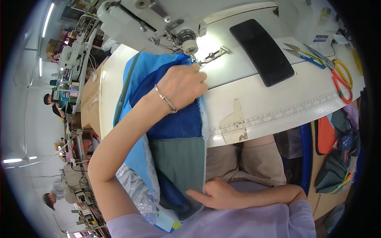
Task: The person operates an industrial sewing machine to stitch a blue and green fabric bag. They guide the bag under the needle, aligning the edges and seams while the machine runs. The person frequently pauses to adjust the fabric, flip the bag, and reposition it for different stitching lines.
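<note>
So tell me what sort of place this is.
Most likely a garment sewing workshop. An industrial sewing machine stands over the blue fabric under the left hand, scissors lie on the worktable, and more sewing stations line the left.

Royal-blue mesh fabric (178, 119) over light-blue cloth (139, 75), grey-green panel (180, 158), white counter (278, 99), black pad (262, 51), red-and-yellow-handled scissors (341, 77), blue-handled snips (303, 54), lilac sleeve (246, 222)
</note>
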Available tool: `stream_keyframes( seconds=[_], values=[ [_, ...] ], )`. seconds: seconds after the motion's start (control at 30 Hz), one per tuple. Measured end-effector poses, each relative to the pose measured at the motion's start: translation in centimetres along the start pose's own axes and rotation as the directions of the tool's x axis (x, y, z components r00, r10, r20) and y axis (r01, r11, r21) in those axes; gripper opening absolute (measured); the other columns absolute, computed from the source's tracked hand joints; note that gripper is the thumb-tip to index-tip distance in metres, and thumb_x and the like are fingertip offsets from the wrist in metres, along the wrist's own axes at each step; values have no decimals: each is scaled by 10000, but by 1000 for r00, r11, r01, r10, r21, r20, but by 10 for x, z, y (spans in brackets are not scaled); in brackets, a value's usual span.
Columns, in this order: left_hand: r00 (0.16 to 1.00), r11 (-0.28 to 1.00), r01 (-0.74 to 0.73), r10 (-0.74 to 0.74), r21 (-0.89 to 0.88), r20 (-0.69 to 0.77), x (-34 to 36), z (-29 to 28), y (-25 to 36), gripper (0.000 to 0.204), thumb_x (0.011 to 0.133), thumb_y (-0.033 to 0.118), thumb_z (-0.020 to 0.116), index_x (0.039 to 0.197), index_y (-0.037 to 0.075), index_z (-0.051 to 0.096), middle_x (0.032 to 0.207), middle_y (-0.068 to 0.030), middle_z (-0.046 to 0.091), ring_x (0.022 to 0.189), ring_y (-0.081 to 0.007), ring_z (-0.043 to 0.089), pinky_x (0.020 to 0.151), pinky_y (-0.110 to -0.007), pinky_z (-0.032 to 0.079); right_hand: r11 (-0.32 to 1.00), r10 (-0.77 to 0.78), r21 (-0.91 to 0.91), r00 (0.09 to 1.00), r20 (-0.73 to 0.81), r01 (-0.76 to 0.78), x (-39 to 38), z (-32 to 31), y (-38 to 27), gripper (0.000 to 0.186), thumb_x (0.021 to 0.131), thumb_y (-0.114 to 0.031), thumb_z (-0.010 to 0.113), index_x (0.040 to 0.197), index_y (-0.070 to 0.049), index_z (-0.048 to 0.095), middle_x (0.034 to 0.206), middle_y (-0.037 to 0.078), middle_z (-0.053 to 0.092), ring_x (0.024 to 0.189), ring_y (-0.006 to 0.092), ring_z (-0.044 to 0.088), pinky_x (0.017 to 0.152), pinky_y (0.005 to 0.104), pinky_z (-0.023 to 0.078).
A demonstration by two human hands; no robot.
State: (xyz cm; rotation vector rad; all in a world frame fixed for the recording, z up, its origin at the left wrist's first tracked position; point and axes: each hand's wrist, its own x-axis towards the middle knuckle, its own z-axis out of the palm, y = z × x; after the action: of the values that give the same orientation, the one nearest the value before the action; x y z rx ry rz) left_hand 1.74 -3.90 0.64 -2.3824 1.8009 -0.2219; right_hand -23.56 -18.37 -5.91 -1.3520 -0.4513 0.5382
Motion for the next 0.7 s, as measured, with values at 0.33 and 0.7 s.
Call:
stream_keyframes(
  seconds=[0.33, 0.7],
  values=[
    [989, 919, 145, -146, -367, 23, -31, -20, 90, 176, 609, 79, 657, 726, 106, 527, 760, -34, 474, 695, -237, 514, 528, -357, 459, 993, 117, -10, 992, 39, -116, 0, -6, 33, 677, 990, -428, 687, 531, 50, 549, 507, 269, 507, 461, 442, 545, 517, 520, 434],
    [975, 904, 133, -193, -406, -111, -42, -8, 89, 213, 589, 49, 655, 770, 104, 558, 784, -30, 499, 682, -238, 514, 536, -353, 451, 854, -21, -514, 993, 114, 77, 3, -38, 23, 551, 1008, -398, 659, 629, 1, 640, 584, 203, 611, 513, 361, 628, 547, 454, 499]
  ],
)
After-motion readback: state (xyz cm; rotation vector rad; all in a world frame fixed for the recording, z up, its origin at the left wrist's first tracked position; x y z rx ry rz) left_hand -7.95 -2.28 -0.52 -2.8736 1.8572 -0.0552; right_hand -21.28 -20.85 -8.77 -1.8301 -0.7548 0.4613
